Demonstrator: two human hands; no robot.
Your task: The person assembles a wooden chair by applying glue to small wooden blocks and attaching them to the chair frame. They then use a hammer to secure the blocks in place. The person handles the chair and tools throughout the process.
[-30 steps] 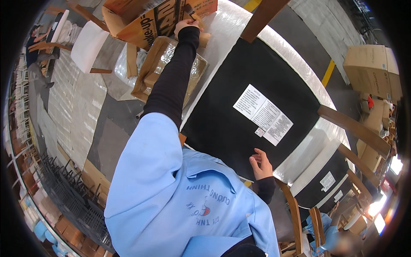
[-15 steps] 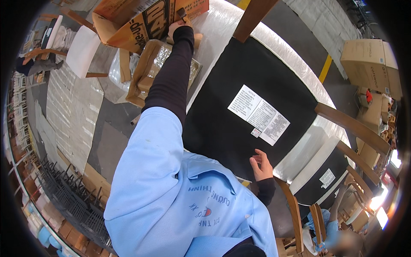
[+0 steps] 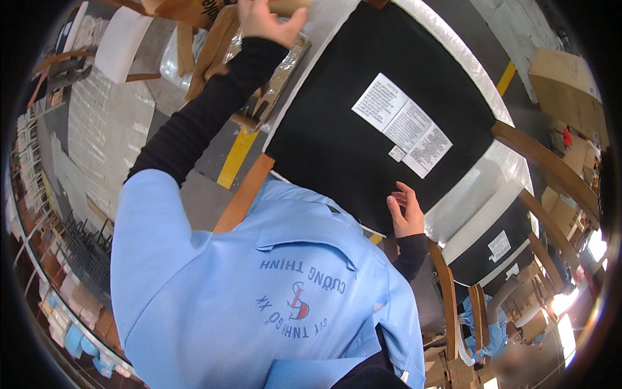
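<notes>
My right hand (image 3: 407,212) rests open-fingered on the black fabric chair-seat underside (image 3: 363,136) while my left hand (image 3: 267,19), beyond its far edge, grips a brown cardboard sheet (image 3: 194,10); next I'd judge it needs drawing over the seat.

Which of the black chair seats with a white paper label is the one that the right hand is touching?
The right hand rests on the big black seat, the one nearest the person. The other black seat lies lower right, looks smaller, and no hand touches it.

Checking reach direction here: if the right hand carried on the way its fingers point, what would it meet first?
The right hand already rests on the black upholstered underside of the upturned chair; further along, probably the white printed paper label.
</notes>
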